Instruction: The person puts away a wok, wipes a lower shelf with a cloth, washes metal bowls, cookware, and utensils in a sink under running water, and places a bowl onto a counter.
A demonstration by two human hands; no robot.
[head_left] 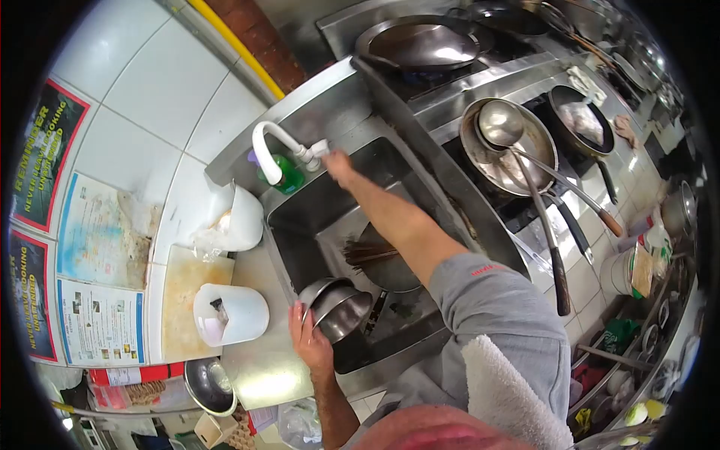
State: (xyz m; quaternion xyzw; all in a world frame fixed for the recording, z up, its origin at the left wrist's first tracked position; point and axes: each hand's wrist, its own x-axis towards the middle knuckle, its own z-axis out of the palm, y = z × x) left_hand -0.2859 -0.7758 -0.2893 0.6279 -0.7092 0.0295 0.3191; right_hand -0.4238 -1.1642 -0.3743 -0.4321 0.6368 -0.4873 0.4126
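Note:
My left hand (310, 343) grips two overlapping steel bowls (343, 313) by their rims at the near left of the sink (339, 238). The bowls are tilted, and my thumb and fingers are partly hidden behind them. Across the sink, my right hand (340, 169) is closed at the white knob of the tap (318, 148); its fingertips are partly hidden. The tap's white curved spout (264, 135) bends toward the wall side. Below my right arm, a round metal pan (397, 274) lies in the sink with a bamboo brush (365, 256) over it.
A green bottle (288, 178) stands behind the tap. Two white plastic containers, one upper (244, 217) and one lower (251, 315), sit left of the sink. Right of it, the stove holds a wok (420, 43) and a pan (474, 135) with ladles (501, 122), their handles jutting out.

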